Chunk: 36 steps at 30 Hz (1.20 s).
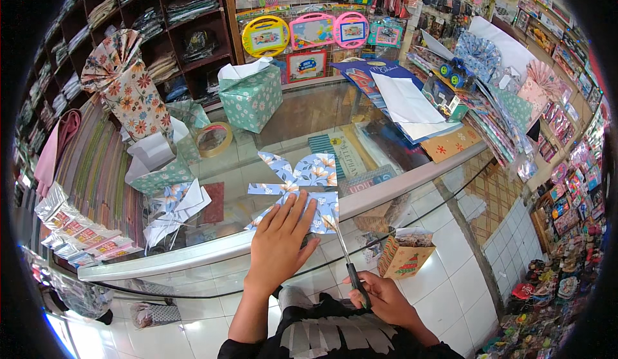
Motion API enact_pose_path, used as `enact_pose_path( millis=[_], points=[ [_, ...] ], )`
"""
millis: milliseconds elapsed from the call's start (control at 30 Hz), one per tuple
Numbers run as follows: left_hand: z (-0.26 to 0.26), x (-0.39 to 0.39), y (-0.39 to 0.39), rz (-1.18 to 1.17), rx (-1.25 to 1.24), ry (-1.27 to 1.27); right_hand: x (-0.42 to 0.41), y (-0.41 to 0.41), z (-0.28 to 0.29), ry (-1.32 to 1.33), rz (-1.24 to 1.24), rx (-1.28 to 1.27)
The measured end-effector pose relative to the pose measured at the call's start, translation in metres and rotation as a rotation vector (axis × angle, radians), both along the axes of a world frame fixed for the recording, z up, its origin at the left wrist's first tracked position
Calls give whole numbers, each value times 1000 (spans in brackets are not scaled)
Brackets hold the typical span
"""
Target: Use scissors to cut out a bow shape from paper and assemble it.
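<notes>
A blue floral paper cut-out (316, 171) lies on the glass counter at its front edge, with notches and flaps cut into its outline. My left hand (280, 243) rests flat on its lower part, fingers slightly apart, pressing it to the glass. In my right hand (381, 294) is a pair of scissors (355, 274) with dark handles. Their blades point up and touch or nearly touch the paper's lower right edge; whether they are parted is hard to tell. Left of the cut-out lie white and blue paper scraps (176, 209).
On the glass counter (231, 166) stand a green floral box (251, 98), a tape roll (215, 140), an open green paper bag (159, 166) and a tall floral bag (133, 88). Papers (410, 103) cover the right end. A Christmas gift bag (410, 255) is below the counter's edge.
</notes>
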<state>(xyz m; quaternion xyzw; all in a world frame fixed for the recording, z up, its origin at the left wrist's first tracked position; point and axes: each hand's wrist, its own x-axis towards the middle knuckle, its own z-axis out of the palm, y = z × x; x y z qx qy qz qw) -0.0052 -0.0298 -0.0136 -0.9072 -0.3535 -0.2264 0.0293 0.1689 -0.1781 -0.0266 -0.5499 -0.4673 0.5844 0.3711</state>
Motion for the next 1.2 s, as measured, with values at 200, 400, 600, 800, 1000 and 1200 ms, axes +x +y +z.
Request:
enact_pose_path(
  millis=[200,400,600,800,1000,1200],
  points=[
    [0,1,0,1,-2,-4,3,-2,-3,-30,5,29],
    [-1,0,0,7,10,-6,4,-1,2,-43,19,45],
    [0,1,0,11,-2,-3,6,-1,0,-46,25,50],
    [1,1,-1,15,16,24,7,3,1,-7,26,33],
    [0,1,-1,11,21,10,8,5,3,31,10,21],
    [-1,2,-1,18,21,-16,6,8,8,49,1,17]
  ],
)
